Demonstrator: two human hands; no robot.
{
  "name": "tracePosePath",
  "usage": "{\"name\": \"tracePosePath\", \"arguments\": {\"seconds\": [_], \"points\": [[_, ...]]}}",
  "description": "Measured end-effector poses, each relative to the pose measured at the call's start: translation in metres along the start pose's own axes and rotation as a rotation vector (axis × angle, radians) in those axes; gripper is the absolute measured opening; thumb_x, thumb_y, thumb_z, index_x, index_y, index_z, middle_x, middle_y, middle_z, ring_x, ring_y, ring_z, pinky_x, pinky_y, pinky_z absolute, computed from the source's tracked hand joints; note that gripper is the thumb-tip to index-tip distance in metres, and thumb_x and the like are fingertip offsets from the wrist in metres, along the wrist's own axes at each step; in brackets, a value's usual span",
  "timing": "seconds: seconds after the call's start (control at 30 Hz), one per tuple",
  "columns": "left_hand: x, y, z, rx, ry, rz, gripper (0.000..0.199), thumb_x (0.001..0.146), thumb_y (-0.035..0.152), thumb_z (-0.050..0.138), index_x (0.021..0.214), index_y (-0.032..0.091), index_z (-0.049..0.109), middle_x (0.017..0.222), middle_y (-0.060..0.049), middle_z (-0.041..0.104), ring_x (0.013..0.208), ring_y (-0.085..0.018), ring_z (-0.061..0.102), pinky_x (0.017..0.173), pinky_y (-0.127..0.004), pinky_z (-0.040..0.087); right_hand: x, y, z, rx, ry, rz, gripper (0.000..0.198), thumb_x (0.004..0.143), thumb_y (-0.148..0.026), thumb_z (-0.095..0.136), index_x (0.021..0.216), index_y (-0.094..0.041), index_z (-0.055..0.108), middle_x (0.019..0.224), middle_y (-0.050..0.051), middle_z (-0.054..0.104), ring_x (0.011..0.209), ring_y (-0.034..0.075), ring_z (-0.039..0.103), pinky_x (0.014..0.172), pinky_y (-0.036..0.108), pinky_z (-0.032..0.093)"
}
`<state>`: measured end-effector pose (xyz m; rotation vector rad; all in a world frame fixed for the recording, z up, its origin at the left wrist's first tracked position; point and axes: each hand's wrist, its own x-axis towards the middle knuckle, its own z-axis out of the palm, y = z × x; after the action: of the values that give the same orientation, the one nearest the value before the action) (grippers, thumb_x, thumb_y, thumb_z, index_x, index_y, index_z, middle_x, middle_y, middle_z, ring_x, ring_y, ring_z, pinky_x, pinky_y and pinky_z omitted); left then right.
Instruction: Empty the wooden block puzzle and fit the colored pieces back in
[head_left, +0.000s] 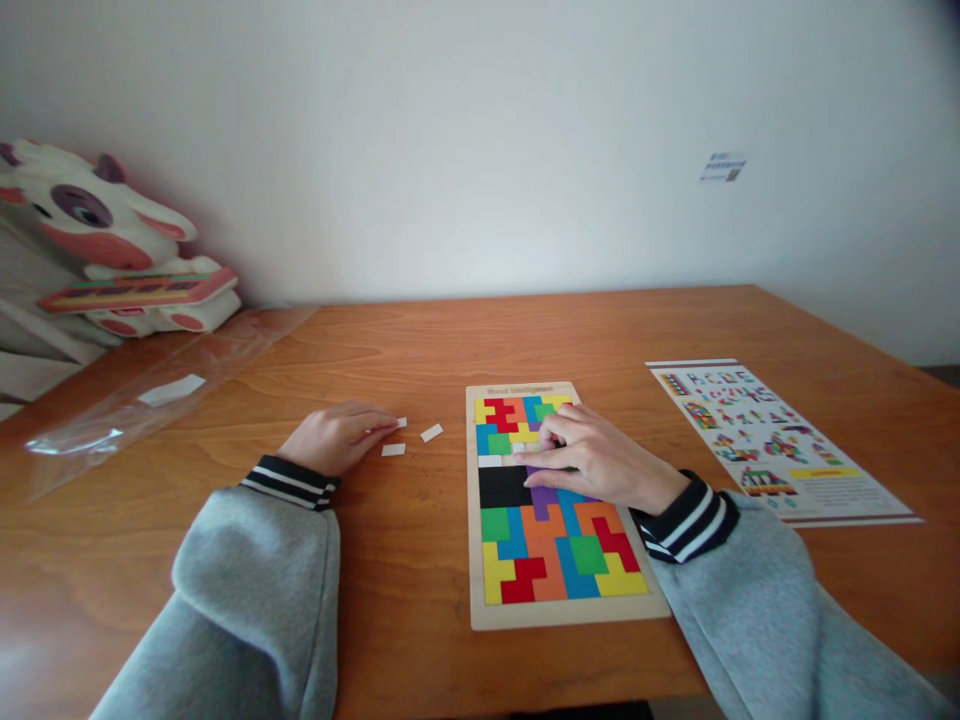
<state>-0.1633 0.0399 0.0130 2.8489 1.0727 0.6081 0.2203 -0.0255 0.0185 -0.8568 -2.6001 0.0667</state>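
Observation:
My left hand [337,437] rests on the table, its fingers drawn together at the edge of a small white puzzle piece [402,423]. Close by lie two more white rectangular pieces, one tilted [432,433] and one flat [393,450]. My right hand [600,458] is over the wooden puzzle board [475,560]; its index fingertip touches a white piece [517,449] there, with the thumb stretched out apart below. Another white strip [490,462] sits at the board's left, above a black block [502,487]. Coloured pieces fill the lower part; my right hand hides some of the middle.
A printed pattern sheet [832,490] lies on the table [405,350] to the right. At the left is a clear plastic bag [225,350] with a white label, below a cow-shaped toy keyboard [142,290]. The white wall [465,150] stands behind the table.

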Motion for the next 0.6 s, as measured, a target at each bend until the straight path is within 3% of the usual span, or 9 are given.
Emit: {"name": "tracePosePath", "arguments": {"seconds": [0.2, 0.37, 0.47, 0.6], "points": [[-0.001, -0.002, 0.001, -0.004, 0.010, 0.030, 0.026, 0.098, 0.035, 0.050, 0.104, 0.026, 0.074, 0.100, -0.003, 0.077, 0.088, -0.018, 0.072, 0.078, -0.029, 0.056, 0.002, -0.004, 0.002, 0.119, 0.016, 0.061, 0.031, 0.095, -0.045, 0.057, 0.111, -0.026, 0.075, 0.085, 0.005, 0.063, 0.084, 0.018, 0.054, 0.078, 0.033, 0.043], [0.002, 0.000, 0.000, 0.069, 0.068, 0.097, 0.024, 0.097, 0.034, 0.053, 0.102, 0.024, 0.074, 0.100, -0.003, 0.076, 0.088, -0.019, 0.070, 0.083, -0.033, 0.054, 0.002, -0.003, -0.001, 0.187, 0.033, 0.126, 0.025, 0.092, -0.043, 0.062, 0.091, -0.023, 0.077, 0.082, 0.004, 0.066, 0.085, 0.018, 0.057, 0.080, 0.034, 0.043], [0.011, 0.017, 0.001, 0.076, 0.129, 0.131, 0.022, 0.096, 0.032, 0.054, 0.101, 0.023, 0.074, 0.103, -0.005, 0.075, 0.090, -0.019, 0.068, 0.085, -0.034, 0.052, 0.003, -0.003, -0.004, 0.189, 0.022, 0.135, 0.027, 0.086, -0.049, 0.068, 0.087, -0.023, 0.075, 0.081, 0.003, 0.066, 0.084, 0.018, 0.058, 0.081, 0.034, 0.043], [0.027, 0.061, 0.013, -0.007, 0.128, 0.185, 0.018, 0.095, 0.028, 0.057, 0.105, 0.023, 0.071, 0.106, -0.006, 0.074, 0.093, -0.018, 0.066, 0.086, -0.034, 0.052, 0.004, -0.009, -0.007, 0.192, -0.015, 0.144, 0.041, 0.073, -0.059, 0.075, 0.086, -0.021, 0.072, 0.083, 0.003, 0.067, 0.082, 0.019, 0.060, 0.087, 0.037, 0.044]]}}
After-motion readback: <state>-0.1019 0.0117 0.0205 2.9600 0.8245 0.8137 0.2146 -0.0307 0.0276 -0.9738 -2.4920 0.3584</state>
